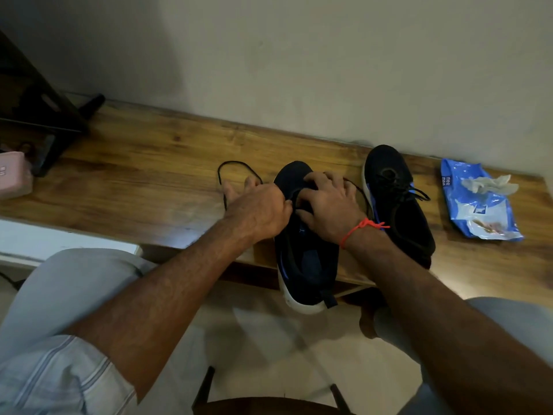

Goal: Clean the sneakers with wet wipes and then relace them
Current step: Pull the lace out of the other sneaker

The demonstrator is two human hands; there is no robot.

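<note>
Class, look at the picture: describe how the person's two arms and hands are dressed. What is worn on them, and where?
Both forearms are bare. The right hand has a thin orange-red thread knotted round its wrist. The left hand wears nothing; a pale striped sleeve is rolled up near that elbow.
</note>
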